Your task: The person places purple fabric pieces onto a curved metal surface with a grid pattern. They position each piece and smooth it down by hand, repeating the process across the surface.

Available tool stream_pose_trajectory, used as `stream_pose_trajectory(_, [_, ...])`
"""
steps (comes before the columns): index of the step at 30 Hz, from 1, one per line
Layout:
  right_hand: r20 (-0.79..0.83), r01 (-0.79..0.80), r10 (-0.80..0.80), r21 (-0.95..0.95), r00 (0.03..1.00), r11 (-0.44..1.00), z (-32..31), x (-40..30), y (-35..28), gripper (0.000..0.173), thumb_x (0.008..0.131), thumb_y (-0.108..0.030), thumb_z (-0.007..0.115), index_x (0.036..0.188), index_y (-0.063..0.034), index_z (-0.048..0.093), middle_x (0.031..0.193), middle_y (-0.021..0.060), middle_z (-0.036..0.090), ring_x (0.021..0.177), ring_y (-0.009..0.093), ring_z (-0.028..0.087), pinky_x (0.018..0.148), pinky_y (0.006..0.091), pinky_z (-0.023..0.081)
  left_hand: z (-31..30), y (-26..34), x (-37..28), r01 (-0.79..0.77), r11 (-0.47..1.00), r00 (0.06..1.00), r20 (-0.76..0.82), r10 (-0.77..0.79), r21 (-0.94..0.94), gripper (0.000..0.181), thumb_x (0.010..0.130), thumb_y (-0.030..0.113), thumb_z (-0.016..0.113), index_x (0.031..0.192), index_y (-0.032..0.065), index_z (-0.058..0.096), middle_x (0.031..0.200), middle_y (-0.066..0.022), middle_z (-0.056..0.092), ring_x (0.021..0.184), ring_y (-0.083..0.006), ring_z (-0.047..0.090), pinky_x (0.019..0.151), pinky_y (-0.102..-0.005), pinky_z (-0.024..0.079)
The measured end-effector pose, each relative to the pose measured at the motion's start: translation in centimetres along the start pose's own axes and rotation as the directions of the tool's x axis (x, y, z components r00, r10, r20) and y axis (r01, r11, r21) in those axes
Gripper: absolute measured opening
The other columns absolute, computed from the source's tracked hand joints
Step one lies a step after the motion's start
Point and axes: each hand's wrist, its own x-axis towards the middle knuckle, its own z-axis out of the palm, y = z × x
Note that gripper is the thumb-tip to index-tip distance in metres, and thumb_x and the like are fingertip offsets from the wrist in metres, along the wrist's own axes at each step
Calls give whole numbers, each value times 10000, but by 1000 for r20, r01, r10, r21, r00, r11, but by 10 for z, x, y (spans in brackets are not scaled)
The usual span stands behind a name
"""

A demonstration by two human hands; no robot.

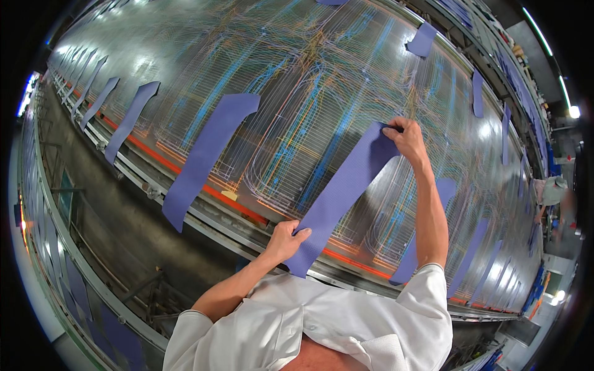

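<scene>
A long purple fabric panel (341, 190) stretches slantwise between my two hands over the long table's near edge. My left hand (287, 242) pinches its lower left edge, thumb on top. At the far end, my right hand (406, 139) grips the upper corner between thumb and fingers. The far part looks raised off the surface; whether the near end touches the table edge I cannot tell. Left of it, another purple fabric panel (211, 153) lies flat, its near end hanging past the rail. Part of a further panel (408, 262) shows beside my right forearm.
The table (260, 139) is covered with coloured pattern lines. A red strip (234, 205) and metal rail (134, 169) follow its near edge. More panels (132, 118) lie along both sides. Another table (74, 250) stands across the aisle at left. A person (552, 192) is at far right.
</scene>
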Motion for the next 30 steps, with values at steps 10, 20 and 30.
stream_pose_trajectory(10, [183, -166, 129, 204, 975, 965, 61, 66, 66, 100, 757, -84, 770, 819, -13, 737, 671, 35, 640, 594, 113, 552, 534, 300, 437, 9, -55, 14, 95, 995, 992, -78, -98, -41, 361, 886, 236, 662, 680, -23, 518, 561, -51, 426, 552, -98, 376, 505, -342, 362])
stream_pose_trajectory(20, [240, -209, 182, 93, 954, 973, 71, 96, 73, 124, 765, -118, 791, 773, -19, 717, 674, 27, 626, 599, 115, 537, 549, 307, 426, 7, -50, 8, 148, 989, 977, -152, -147, -3, 431, 873, 271, 677, 617, -18, 485, 519, -64, 400, 537, -107, 357, 499, -360, 353])
stream_pose_trajectory(30, [244, -302, 252, 195, 937, 933, 72, 91, 62, 113, 774, -110, 791, 797, -25, 721, 707, 44, 655, 633, 142, 574, 597, 309, 472, 5, -45, 10, 192, 981, 969, -152, -195, -36, 436, 851, 268, 702, 605, -25, 494, 507, -65, 420, 511, -115, 371, 491, -365, 367])
